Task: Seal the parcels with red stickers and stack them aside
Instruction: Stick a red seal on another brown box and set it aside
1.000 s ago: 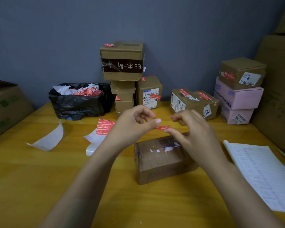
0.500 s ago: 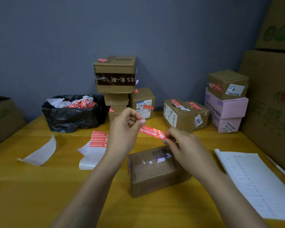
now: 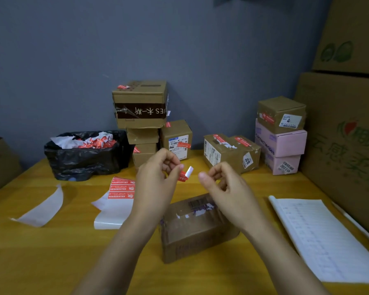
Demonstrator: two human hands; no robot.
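The parcel (image 3: 198,226) sits on the table (image 3: 51,262) right before me. My left hand (image 3: 158,177) and right hand (image 3: 224,184) hang above its far edge, the sticker (image 3: 184,175) between them, pinched in my left fingertips. Left of the parcel lies the sticker sheet (image 3: 121,188); behind that stands the bin (image 3: 85,154), with a stack of boxes (image 3: 141,105) to its right. The notebook (image 3: 320,237) lies right of the parcel.

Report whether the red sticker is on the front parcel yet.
Off. The left hand pinches the red sticker in the air above the brown parcel, whose top shows only torn label scraps.
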